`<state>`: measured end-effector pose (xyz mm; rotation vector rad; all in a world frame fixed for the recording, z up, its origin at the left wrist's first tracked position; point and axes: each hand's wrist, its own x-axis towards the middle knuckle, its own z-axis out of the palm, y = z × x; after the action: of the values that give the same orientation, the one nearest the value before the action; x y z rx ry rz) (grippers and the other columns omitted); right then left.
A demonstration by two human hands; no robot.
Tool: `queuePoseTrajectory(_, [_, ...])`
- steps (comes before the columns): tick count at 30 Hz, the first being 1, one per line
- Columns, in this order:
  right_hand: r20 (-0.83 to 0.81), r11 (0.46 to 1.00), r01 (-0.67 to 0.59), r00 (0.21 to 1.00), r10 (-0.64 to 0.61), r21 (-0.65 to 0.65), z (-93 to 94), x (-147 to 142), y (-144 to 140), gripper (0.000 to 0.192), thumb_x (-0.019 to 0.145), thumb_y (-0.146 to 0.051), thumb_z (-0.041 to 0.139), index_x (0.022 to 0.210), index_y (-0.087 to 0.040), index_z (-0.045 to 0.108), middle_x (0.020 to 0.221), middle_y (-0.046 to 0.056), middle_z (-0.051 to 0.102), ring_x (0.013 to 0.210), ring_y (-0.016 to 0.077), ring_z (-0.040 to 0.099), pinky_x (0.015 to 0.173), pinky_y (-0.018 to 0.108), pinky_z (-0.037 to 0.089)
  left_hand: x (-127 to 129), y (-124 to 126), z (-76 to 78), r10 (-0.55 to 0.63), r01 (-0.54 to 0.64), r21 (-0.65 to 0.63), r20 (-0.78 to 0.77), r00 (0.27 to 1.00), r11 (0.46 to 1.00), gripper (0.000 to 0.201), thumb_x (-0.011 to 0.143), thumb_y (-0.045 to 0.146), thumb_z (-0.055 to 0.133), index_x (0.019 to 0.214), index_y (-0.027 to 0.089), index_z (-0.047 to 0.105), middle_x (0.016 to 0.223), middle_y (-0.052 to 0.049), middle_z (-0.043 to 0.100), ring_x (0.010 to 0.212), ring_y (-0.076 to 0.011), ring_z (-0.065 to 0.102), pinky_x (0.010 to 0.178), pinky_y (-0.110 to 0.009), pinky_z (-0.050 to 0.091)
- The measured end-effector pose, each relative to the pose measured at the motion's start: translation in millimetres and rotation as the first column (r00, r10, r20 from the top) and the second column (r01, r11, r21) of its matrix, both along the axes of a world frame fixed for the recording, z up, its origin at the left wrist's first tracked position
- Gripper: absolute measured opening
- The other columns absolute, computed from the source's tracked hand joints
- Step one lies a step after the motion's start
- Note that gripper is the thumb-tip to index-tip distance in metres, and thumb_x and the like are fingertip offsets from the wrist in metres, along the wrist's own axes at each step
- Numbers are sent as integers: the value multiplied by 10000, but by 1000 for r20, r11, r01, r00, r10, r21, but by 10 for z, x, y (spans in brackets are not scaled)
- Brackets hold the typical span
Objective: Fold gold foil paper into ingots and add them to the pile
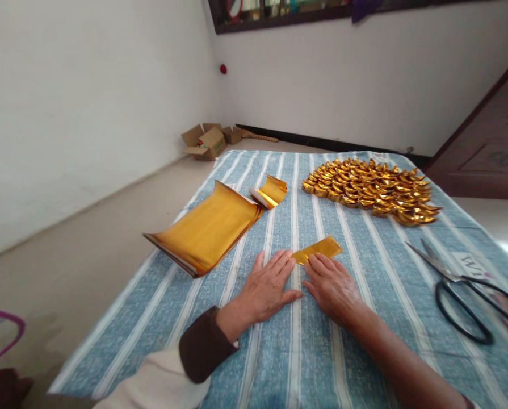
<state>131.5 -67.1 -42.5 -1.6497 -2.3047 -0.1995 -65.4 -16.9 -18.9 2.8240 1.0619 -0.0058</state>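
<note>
A narrow folded strip of gold foil paper (322,247) lies on the striped cloth in front of me. My left hand (268,288) rests palm down with stretched fingers, its fingertips at the strip's left end and its thumb spread to the right. Beside it, my right hand (331,286) presses slightly bent fingers onto the strip's lower edge, the thumb standing apart. Neither hand is closed around the paper. A stack of gold foil sheets (209,227) with curling edges lies to the left, and a smaller curled gold sheet (272,192) sits behind it.
Many folded gold foil ingots (366,184) cover the table's back right. Black-handled scissors (453,278) lie at the right, blades partly apart. The blue-and-white tablecloth (275,352) covers the table. Cardboard boxes (211,142) stand on the floor by the far wall.
</note>
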Motion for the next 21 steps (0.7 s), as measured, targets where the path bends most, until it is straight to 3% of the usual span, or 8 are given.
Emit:
queuePoseTrajectory(12, [-10,1000,-9,1000,9,-13,52,-14,-1,291,922,-268,592,1173,-124,625,1235,139,638,1197,293,541,962,420,465,-229,-101,31,229,-223,117,-36,973,968,705,958,631,324,1455,137,389,1573,-182,306,1461,-310,261,1152,-590,187])
queuePoseTrajectory(18, [-6,1000,-15,1000,15,10,0,-9,-5,294,928,-265,583,1175,-111,620,1233,144,633,1206,303,531,958,435,464,-436,-250,-59,197,-192,73,-68,978,979,765,931,674,340,1490,153,327,1580,-168,297,1465,-307,255,1162,-548,200])
queuePoseTrajectory(21, [-13,999,-15,1000,15,28,-24,-5,-3,280,928,-265,580,1163,-120,625,1232,145,633,1202,303,535,950,437,466,-569,-241,-41,325,-316,133,-50,944,939,783,930,671,347,1498,133,320,1569,-204,301,1465,-340,245,1159,-576,182])
